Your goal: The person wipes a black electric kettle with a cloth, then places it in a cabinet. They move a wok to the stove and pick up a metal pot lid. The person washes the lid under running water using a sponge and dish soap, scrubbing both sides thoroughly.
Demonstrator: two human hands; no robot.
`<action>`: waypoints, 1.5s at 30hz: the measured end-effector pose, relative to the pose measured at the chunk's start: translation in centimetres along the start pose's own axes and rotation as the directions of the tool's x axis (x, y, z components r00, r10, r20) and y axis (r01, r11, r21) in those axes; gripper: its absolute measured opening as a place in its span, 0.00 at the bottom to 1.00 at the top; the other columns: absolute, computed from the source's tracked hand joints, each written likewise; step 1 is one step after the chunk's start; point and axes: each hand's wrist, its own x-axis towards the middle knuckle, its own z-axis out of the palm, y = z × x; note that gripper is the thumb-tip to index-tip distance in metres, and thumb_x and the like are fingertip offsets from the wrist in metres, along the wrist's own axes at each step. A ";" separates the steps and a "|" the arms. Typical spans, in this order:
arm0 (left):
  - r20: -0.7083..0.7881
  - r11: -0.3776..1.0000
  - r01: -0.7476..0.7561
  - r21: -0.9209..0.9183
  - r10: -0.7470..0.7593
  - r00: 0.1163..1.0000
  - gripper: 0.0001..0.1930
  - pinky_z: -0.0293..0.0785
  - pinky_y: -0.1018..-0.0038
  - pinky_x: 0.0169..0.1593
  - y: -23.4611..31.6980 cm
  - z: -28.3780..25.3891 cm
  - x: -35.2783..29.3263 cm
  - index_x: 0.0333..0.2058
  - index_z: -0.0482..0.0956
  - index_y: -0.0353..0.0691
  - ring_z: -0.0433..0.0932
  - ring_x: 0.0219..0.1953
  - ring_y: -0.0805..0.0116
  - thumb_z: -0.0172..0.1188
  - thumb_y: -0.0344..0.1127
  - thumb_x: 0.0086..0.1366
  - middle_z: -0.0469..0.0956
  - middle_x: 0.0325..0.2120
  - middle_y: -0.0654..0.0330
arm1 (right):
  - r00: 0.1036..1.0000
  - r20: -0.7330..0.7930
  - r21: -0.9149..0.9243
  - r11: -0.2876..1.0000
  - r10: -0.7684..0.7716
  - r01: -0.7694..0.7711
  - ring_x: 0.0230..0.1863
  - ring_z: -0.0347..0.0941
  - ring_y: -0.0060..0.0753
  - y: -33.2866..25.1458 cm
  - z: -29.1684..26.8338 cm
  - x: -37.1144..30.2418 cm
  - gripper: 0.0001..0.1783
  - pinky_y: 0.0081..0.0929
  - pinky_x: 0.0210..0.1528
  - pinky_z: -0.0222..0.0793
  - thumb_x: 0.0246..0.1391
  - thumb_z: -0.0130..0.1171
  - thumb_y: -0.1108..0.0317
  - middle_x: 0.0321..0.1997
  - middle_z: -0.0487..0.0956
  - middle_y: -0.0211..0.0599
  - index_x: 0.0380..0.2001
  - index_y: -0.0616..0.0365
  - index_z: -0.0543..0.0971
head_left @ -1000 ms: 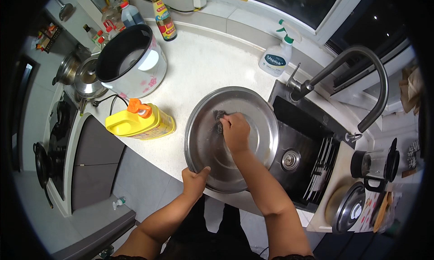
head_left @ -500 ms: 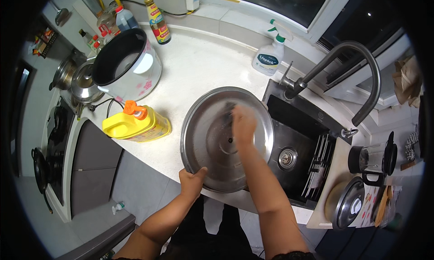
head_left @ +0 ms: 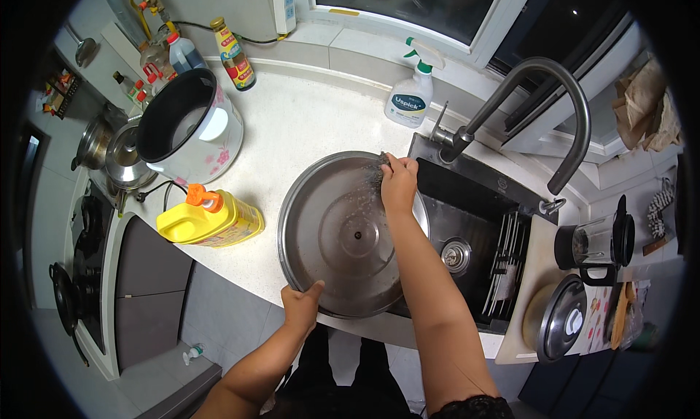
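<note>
A large round metal pot lid (head_left: 321, 237) lies across the white counter and the near left edge of the sink, a small hole at its middle and wet spots with fine suds on its surface. At its lower left rim my left hand (head_left: 300, 306) is closed, the thumb on top and the other fingers underneath. My right hand (head_left: 398, 189) presses a dark grey steel-wool scourer (head_left: 382, 164) against the upper right part of the lid, near the rim. Most of the scourer is hidden under my fingers.
Right of the lid is a black sink (head_left: 474, 193) with a tall curved faucet (head_left: 583, 120) and a drying rack (head_left: 503, 266). A yellow jug (head_left: 211, 218), a rice-cooker body (head_left: 219, 138), a sauce bottle (head_left: 233, 55) and a spray bottle (head_left: 408, 98) stand around the counter. A blender (head_left: 594, 240) stands farther right.
My right hand has moved with the scourer from the lid's middle-upper area toward its upper right rim. My left hand keeps its hold on the rim. The whole view has shifted slightly.
</note>
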 end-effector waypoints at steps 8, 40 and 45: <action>0.493 0.901 0.361 -0.239 -0.208 0.845 0.19 0.78 0.71 0.38 6.9 -1.8 3.1 0.40 0.75 0.34 0.79 0.30 0.66 0.50 0.47 0.64 0.79 0.30 0.55 | 0.909 0.364 0.177 0.974 -0.201 0.144 0.41 0.73 0.43 2.9 -1.3 0.2 0.13 0.34 0.44 0.69 0.48 0.59 0.74 0.40 0.75 0.39 0.39 0.50 0.81; 0.305 0.937 0.291 0.190 -0.339 0.890 0.16 0.76 0.67 0.39 2.6 -0.6 11.6 0.42 0.73 0.33 0.77 0.34 0.63 0.61 0.20 0.53 0.78 0.33 0.56 | 0.995 0.081 -0.040 0.998 0.057 -0.054 0.37 0.70 0.51 -4.4 2.6 -8.4 0.10 0.40 0.40 0.65 0.49 0.58 0.64 0.32 0.72 0.49 0.27 0.61 0.74; 0.307 0.961 0.233 0.152 -0.270 0.913 0.20 0.76 0.65 0.41 1.4 -1.3 11.9 0.46 0.71 0.34 0.77 0.37 0.61 0.61 0.20 0.53 0.77 0.37 0.53 | 0.910 0.324 0.061 0.966 -0.259 0.253 0.37 0.71 0.47 -5.8 4.8 -10.7 0.06 0.40 0.36 0.69 0.48 0.56 0.68 0.29 0.73 0.43 0.21 0.58 0.78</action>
